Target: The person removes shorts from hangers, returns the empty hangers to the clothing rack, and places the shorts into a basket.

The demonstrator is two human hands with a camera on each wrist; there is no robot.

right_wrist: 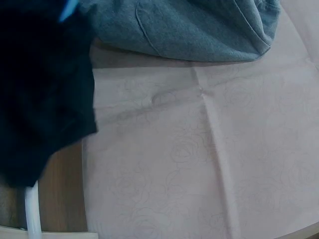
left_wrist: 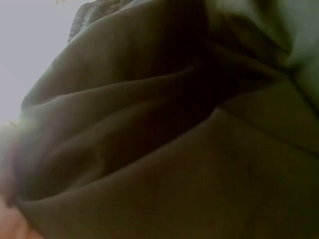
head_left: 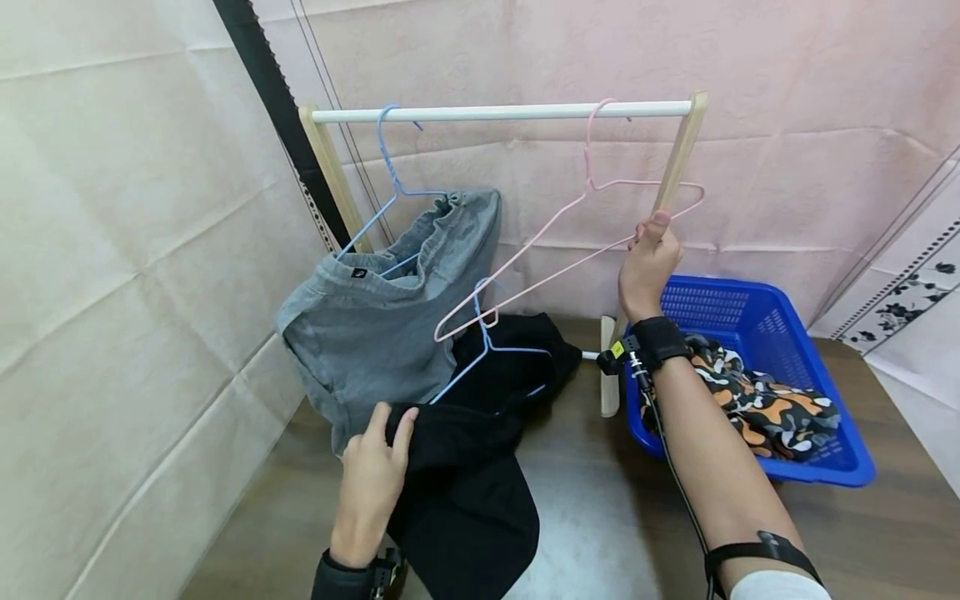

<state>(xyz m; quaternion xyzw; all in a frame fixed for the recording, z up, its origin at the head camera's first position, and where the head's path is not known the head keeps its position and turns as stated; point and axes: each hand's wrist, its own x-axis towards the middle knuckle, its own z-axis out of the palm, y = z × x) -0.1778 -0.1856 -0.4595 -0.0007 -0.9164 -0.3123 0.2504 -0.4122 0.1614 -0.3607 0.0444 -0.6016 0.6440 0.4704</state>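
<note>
My left hand (head_left: 375,475) pinches the edge of a black garment (head_left: 468,492) between thumb and fingers. A blue hanger (head_left: 486,348) sits inside that garment's opening, its hook clear of the rail. In the left wrist view, dark folded cloth (left_wrist: 149,149) fills most of the picture. My right hand (head_left: 651,262) grips the right wooden post (head_left: 681,154) of a clothes rack, close against the lower bar of an empty pink hanger (head_left: 536,237). Grey-blue shorts (head_left: 375,325) hang from another blue hanger (head_left: 390,158) at the rail's left, and show in the right wrist view.
The rack's white rail (head_left: 495,112) runs across the back, above a brown table (head_left: 585,517). A blue basket (head_left: 847,450) at the right holds a camouflage-patterned garment (head_left: 772,408). Pale cloth walls (head_left: 135,250) stand at the left and back.
</note>
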